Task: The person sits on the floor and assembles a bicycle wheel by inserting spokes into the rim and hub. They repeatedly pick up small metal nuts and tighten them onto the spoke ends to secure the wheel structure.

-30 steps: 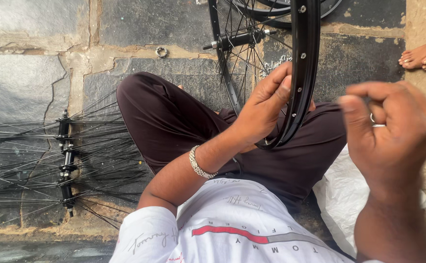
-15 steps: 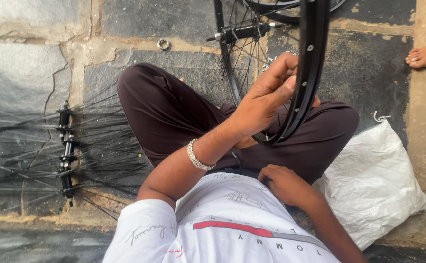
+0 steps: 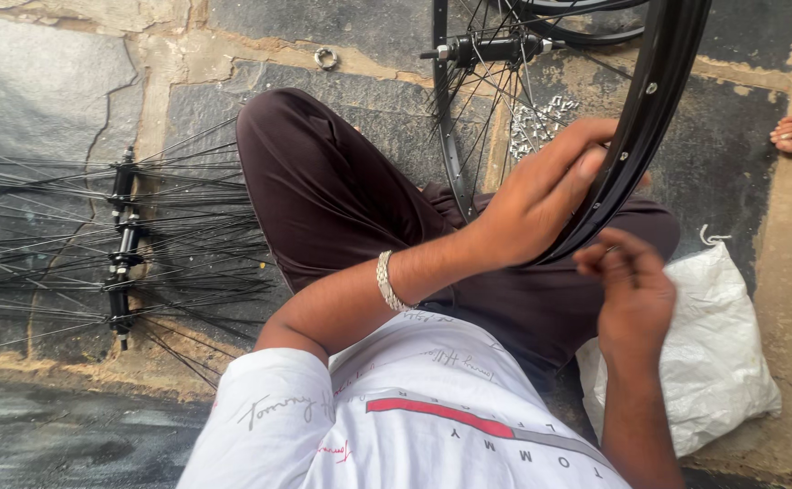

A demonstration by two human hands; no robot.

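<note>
Item: black bicycle rim [image 3: 658, 100], standing upright over your lap. Your left hand [image 3: 541, 195] is gripping its lower arc, fingers curled over the edge. Your right hand [image 3: 631, 294] is hovering just below the rim, fingertips pinched together; whether they are holding anything, you cannot tell. Nearby: spoked hubs [image 3: 123, 244] lying on the stone floor [image 3: 43, 81]; white sack [image 3: 717, 353] sitting beside your right arm.

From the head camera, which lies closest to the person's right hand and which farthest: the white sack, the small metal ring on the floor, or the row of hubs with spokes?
From the right hand:
1. White sack, just beside it, to its right.
2. Small metal ring, up at the top on the stone floor.
3. Row of hubs with spokes, far left.
</note>
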